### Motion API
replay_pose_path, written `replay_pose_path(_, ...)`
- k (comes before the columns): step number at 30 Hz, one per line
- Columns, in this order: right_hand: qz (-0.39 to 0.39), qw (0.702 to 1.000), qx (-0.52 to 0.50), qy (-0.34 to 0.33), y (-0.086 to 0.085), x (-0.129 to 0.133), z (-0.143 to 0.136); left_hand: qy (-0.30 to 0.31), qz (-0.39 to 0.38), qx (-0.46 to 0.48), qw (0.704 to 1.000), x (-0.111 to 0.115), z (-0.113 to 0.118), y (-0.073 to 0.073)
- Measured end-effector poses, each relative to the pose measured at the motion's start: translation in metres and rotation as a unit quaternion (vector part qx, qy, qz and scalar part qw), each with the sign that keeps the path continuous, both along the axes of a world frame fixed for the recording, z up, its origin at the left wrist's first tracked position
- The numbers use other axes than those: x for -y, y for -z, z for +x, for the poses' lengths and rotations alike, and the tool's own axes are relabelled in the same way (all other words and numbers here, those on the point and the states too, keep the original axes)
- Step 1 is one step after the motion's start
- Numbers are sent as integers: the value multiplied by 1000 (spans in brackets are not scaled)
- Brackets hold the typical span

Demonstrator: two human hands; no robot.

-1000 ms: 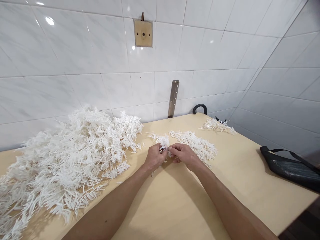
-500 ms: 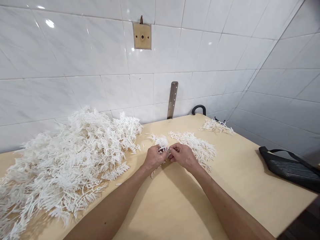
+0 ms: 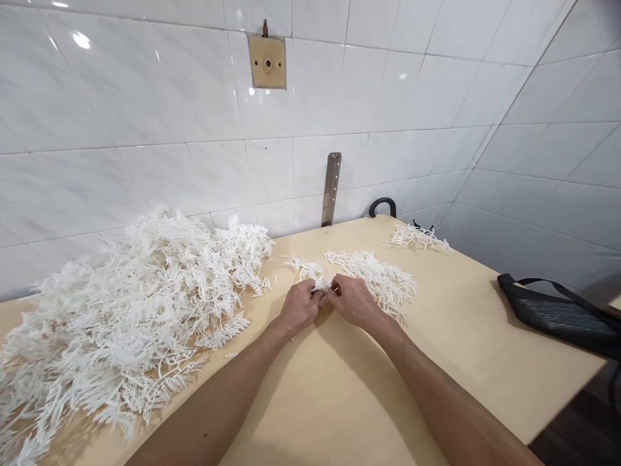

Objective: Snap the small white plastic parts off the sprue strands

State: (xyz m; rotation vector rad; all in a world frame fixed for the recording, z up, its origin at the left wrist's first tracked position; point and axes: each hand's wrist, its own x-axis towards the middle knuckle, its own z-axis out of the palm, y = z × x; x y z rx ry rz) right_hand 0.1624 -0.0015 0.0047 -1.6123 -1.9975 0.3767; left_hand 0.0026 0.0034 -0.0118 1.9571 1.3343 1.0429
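Observation:
Between my two hands is a small white plastic sprig (image 3: 322, 283) with fine needle-like tips. My left hand (image 3: 301, 304) is closed on its left side, fingers pinched. My right hand (image 3: 353, 298) pinches it from the right, thumb and forefinger together; the exact grip points are hidden by the fingers. Just behind my left hand a few loose white sprigs (image 3: 301, 265) lie on the table. Beyond my right hand is a flat bunch of white sprigs (image 3: 376, 275). A large heap of white sprigs (image 3: 145, 310) covers the table's left side.
A smaller cluster of bare white stems (image 3: 418, 238) lies at the table's back right. On the right edge rests a black mesh bag (image 3: 557, 317) with a strap. A black curved handle (image 3: 383, 206) and a metal bracket (image 3: 331, 189) stand by the tiled wall behind the tan table (image 3: 301, 408).
The sprig has turned between my fingers, and my hands have shifted slightly while staying close together. The whole view has moved a little; the heap and bunches lie as before.

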Motion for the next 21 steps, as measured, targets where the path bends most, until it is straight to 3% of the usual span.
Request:
replay_pose_path(4, 37, 996, 74, 21, 2, -2, -10, 3, -51, -16, 999, -2, 0, -2)
replay_pose_path(7, 47, 997, 56, 36, 5, -3, -17, -16, -81, -9, 997, -3, 0, -7)
replay_pose_path(11, -92, 989, -110, 47, 9, -4, -18, -17, -75, 28, 997, -2, -2, -11)
replay_pose_path(13, -122, 982, -138, 32, 9, -4, -17, -11, -84, 51, 995, -2, -3, -10)
replay_pose_path(17, 34, 999, 17, 2, 9, -5, -18, -13, -98, 59, 993, -4, -4, -8)
replay_pose_path(21, 31, 996, 15, 82, 10, -14, -13, -18, -84, 58, 995, -3, -4, -6)
